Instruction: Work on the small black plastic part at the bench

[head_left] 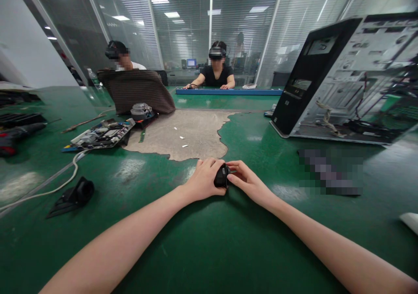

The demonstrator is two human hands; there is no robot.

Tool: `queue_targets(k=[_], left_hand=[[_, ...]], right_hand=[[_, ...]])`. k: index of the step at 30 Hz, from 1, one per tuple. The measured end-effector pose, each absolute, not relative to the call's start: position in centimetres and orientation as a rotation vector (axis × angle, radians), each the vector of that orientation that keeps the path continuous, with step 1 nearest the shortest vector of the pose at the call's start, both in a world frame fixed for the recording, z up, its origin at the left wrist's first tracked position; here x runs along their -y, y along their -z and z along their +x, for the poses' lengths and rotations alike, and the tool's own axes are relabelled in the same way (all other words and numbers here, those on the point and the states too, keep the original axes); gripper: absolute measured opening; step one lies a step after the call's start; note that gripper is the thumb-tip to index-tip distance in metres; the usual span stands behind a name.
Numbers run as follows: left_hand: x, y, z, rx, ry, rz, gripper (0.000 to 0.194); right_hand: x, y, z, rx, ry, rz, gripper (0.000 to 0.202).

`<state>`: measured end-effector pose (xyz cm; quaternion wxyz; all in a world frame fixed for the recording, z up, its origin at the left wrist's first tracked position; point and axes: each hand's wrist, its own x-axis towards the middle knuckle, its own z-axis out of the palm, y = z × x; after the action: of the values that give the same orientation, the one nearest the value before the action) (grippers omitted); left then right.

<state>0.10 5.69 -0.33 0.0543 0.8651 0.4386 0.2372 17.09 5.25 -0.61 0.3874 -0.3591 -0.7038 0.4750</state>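
At the desk [196,250], my left hand [205,179] clasps a black plastic part [220,176]; my right hand [247,180] pinches its right edge.

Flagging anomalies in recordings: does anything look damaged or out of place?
Yes: the green tabletop looks damaged. Beyond the left hand, a jagged-edged patch shows pale brown, as if the green had torn away; small white scraps lie on it. The black part in that hand is too small to judge.

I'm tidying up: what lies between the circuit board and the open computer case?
The head view shows a grey-brown patch bearing a green strip and small white scraps, then green tabletop.
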Motion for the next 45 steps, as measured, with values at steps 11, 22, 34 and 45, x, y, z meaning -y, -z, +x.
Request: queue_targets(k=[11,22,34,45], left_hand=[[-5.7,0.26,0.24,-1.321,-0.747,2.608,0.053],[-5.78,0.22,0.37,-1.338,-0.706,2.572,0.053],[-5.75,0.37,0.35,-1.335,-0.727,2.61,0.053],[-5.71,0.27,0.28,-1.328,-0.719,2.622,0.052]], right_hand=[[-5.52,0.61,17.07,1.716,-1.25,-0.896,0.016],[-5.38,0.7,17.48,1.768,-1.248,-0.831,0.02],[-5.11,0.61,17.52,1.811,-1.197,-0.84,0.026],[-5.37,0.7,17.03,1.794,-1.134,-0.927,0.022]])
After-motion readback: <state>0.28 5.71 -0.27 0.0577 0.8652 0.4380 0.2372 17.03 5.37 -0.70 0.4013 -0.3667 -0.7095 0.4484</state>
